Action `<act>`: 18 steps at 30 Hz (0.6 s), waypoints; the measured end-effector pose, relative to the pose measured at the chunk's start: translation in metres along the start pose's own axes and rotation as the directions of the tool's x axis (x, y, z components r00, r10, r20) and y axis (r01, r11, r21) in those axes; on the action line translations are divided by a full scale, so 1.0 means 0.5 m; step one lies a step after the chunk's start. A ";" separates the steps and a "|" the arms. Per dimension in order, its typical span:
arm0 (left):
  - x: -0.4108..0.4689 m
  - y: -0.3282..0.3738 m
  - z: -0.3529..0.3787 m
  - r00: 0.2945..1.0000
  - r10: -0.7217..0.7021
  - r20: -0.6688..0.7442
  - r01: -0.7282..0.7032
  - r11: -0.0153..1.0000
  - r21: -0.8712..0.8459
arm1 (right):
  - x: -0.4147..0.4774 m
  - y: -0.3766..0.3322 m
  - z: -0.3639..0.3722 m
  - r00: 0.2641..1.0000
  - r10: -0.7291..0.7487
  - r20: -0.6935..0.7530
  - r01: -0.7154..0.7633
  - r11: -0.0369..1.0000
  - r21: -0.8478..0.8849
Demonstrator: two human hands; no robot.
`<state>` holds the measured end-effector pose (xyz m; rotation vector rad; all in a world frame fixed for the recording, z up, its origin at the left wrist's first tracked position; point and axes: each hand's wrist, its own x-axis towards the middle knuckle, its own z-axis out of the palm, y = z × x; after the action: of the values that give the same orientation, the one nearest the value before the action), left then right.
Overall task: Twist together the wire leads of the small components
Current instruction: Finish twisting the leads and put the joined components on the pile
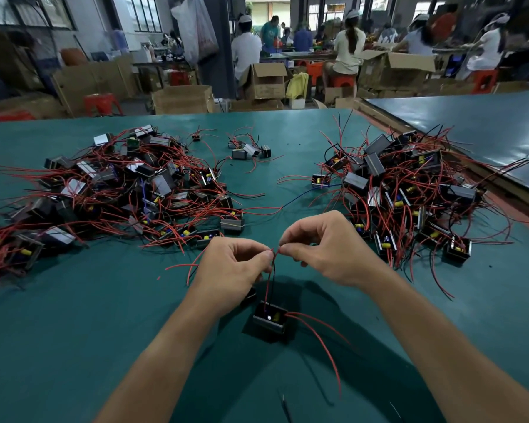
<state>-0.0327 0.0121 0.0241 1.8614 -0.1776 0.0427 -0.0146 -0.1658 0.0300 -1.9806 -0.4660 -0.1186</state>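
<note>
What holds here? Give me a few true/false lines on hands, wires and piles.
1. The left hand and the right hand both pinch the wire leads rising from the small black box-shaped component. True.
2. Those pinched leads are both blue. False: one is red, one black.
3. A left heap and a right heap of black components with red wires lie on the table. True.
4. The table mat is red. False: it is teal green.
5. Two free red leads trail from the component's side. True.
</note>
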 end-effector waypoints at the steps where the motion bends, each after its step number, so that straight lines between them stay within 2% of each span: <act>1: 0.000 0.001 0.000 1.000 -0.001 -0.002 0.001 1.000 -0.006 | 0.000 0.000 0.000 1.000 -0.013 0.006 0.013 1.000 -0.009; 8: -0.004 0.004 -0.001 0.999 -0.001 0.043 0.001 1.000 0.003 | -0.003 -0.004 -0.001 0.994 -0.110 0.009 0.111 0.992 -0.058; 15: -0.008 0.002 -0.001 0.993 0.084 0.083 -0.087 0.996 0.033 | 0.000 -0.007 -0.003 0.999 -0.005 0.033 0.000 0.989 0.151; 18: -0.009 0.002 -0.001 0.991 0.119 0.069 -0.122 0.992 0.040 | 0.001 -0.006 -0.002 1.000 0.010 0.026 -0.015 0.985 0.173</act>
<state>-0.0372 0.0126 0.0247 1.8951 -0.3374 0.0690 -0.0149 -0.1655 0.0331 -1.8155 -0.4644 -0.0438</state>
